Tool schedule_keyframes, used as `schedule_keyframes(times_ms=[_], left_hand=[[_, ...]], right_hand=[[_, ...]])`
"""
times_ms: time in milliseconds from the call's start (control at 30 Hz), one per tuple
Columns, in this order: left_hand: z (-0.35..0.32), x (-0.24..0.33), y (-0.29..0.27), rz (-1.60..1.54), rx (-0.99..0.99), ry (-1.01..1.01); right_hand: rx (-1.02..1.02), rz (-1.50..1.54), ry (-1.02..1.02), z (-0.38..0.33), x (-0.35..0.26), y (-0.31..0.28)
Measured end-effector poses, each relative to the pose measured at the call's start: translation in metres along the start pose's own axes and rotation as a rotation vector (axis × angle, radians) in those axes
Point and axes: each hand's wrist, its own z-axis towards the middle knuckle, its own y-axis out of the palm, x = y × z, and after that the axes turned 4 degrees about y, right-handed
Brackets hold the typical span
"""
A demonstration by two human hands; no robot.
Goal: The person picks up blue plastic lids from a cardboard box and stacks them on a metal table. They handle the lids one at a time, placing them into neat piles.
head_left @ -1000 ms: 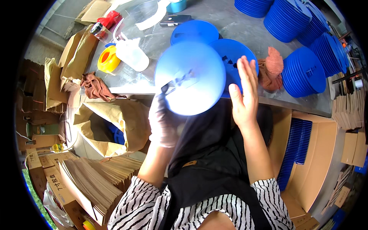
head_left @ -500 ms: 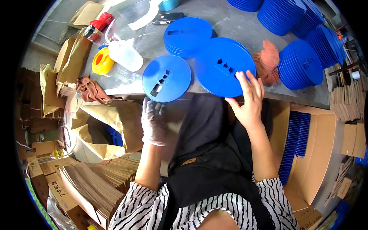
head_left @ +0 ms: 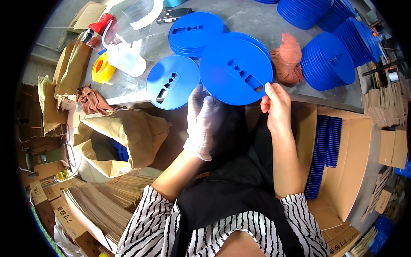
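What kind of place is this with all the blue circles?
Probably a small workshop or packing station. Stacks of blue plastic discs cover a grey worktable, more discs stand packed in a cardboard box, and piles of brown paper bags wait beside the seated person.

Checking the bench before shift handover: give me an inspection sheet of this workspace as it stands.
Surface: grey metal table, glossy, crowded.
Job's things: large blue disc at the near edge; smaller blue disc lying flat beside it.
Clutter: blue disc stacks, squeeze bottle, yellow tape roll, rust-coloured rag.
Grippers: gloved left hand touches the large disc's near edge; bare right hand pinches its rim.
Cables: nothing seen.
Surroundings: brown paper bag, open cardboard box holding discs.
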Motion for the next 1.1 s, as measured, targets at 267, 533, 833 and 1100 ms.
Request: schedule_keyframes(times_ms=[267,533,833,1100], left_hand=[[-0.011,0.018,0.02,-0.374,0.03,0.007],[0.001,0.012,-0.015,-0.319,0.04,0.083],[-0.009,0.033,-0.011,-0.282,0.049,0.007],[-0.009,0.034,-0.019,-0.219,0.179,0.023]], right_hand=[[-0.167,0.15,-0.128,-0.03,0.013,0.011],[-0.336,0.05,-0.21,-0.045,0.014,0.022],[-0.204,-0.078,-0.194,-0.053,0.018,0.042],[-0.172,-0.16,-0.287,-0.045,0.025,0.031]])
